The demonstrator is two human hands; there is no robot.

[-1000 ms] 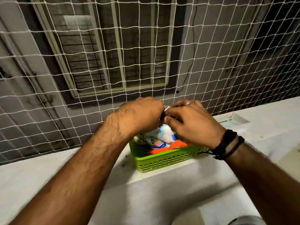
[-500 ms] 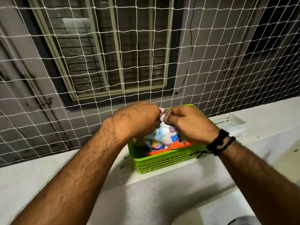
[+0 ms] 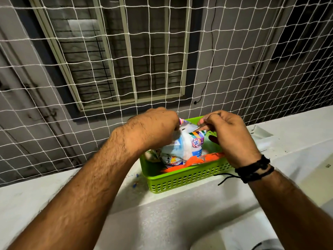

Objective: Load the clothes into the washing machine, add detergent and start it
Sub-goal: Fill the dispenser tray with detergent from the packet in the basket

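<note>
Both hands have dropped a little toward the basket and drawn apart at the top of the packet, so the pulling has begun! Nearest us, a pale curved rim [image 3: 234,247] peeks in at the bottom edge of the view (possibly the washing machine, too little shows to be sure), and no clothes can be seen at all. Up the two forearms now, past the black wristband [image 3: 255,168] on the right wrist, to the white ledge [image 3: 54,199]. On it, near its far edge, sits the green basket [image 3: 180,181], and standing in the basket is the detergent packet [image 3: 182,150], white and blue with a colourful top strip, an orange pouch [image 3: 201,160] lying just beside it. The left hand [image 3: 155,127] is curled tight over the packet's upper left corner, gripping it; the right hand [image 3: 228,134] pinches the top strip between thumb and fingers. A second ago those hands were knuckle to knuckle and hid the top; now there is a gap, and the strip stands up between them. My read: he's tearing or unfolding the mouth, so the detergent step is only starting, nothing poured. One hard tug could spill powder into the basket. Behind it all hangs the white netting [image 3: 162,51], and beyond that a barred window [image 3: 115,56] in a grey wall.
</note>
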